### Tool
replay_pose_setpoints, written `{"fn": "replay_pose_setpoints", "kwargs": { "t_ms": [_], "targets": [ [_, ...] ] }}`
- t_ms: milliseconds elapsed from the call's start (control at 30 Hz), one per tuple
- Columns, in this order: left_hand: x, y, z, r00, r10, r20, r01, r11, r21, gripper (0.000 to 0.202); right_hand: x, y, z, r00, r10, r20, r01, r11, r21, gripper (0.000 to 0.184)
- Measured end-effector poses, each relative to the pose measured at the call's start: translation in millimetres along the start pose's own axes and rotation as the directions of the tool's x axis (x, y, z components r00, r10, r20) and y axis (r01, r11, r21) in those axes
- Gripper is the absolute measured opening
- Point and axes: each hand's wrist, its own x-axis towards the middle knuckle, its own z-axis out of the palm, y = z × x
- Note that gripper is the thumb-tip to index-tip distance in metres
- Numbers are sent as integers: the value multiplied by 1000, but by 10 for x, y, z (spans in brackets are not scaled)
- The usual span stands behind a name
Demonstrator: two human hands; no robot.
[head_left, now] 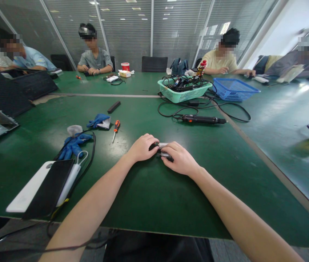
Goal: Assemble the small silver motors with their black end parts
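Observation:
Close together at the middle of the green table (149, 193), my two hands are closed around small dark and silver pieces whose kind I cannot make out. Curled fingers of my left hand (144, 148) grip a dark piece (153, 146). From it, a silver cylindrical piece (163, 145) reaches toward the fingers of my right hand (181, 158). Under that hand, its thumb and fingers hold a second silver cylinder with a black end (167, 156). Whether the pieces are joined is hidden by my fingers.
Left of my hands lie an orange-handled screwdriver (116, 127), blue gloves (74, 145), a black phone-like slab (49, 189) and a black bar (113, 106). A corded electric screwdriver (202, 119), a green basket (181, 96) of tools and a blue basket (233, 91) stand beyond. Several people sit around.

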Motion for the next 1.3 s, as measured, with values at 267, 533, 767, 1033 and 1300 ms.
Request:
{"fn": "replay_pose_setpoints", "kwargs": {
  "t_ms": [267, 533, 767, 1033, 1300],
  "targets": [
    [-12, -7, 4, 997, -38, -68, 39, 999, 11, 17, -1, 8, 1, 1000, 0, -7, 0, 1000, -15, 18],
    [-9, -55, 31, 992, -72, -105, 79, 995, 56, 14, -9, 19, 16, 999, 14, -41, -14, 1000, 0, 21],
    [-5, -40, 16, 994, -62, -91, 67, 996, 54, 14, -17, 38, 41, 996, 37, -86, -36, 999, 23, 18],
    [-23, 10, -1, 998, -14, -65, 19, 997, 73, 12, -14, 34, 18, 994, 43, -97, -44, 999, -6, 18],
    [-29, -13, -10, 987, -86, -139, 95, 993, 64, 13, -1, 17, -21, 993, 71, -93, -73, 997, -17, 17]
  ]
}}
